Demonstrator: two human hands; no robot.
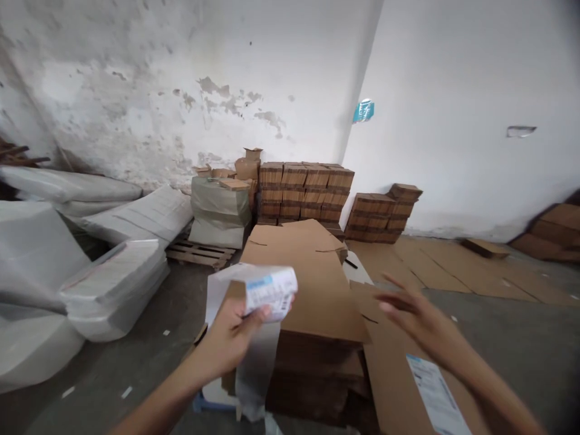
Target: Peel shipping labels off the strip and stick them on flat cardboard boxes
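Note:
In my left hand (235,329) is a curled shipping label (270,293) with a blue patch and a barcode, pinched between thumb and fingers. White paper (258,368) hangs below it along the side of a stack of flat cardboard boxes (312,290). My right hand (412,308) is open, fingers stretched out, to the right of the stack and apart from it. Under my right forearm lies a flat cardboard piece (385,362) with another printed label (437,393) stuck on it.
Bundled cardboard (303,187) is piled against the wall, with a smaller pile (383,211) to its right. Wrapped white bundles (113,284) stand on the left by a wooden pallet (202,252). Cardboard sheets (457,269) cover part of the floor on the right.

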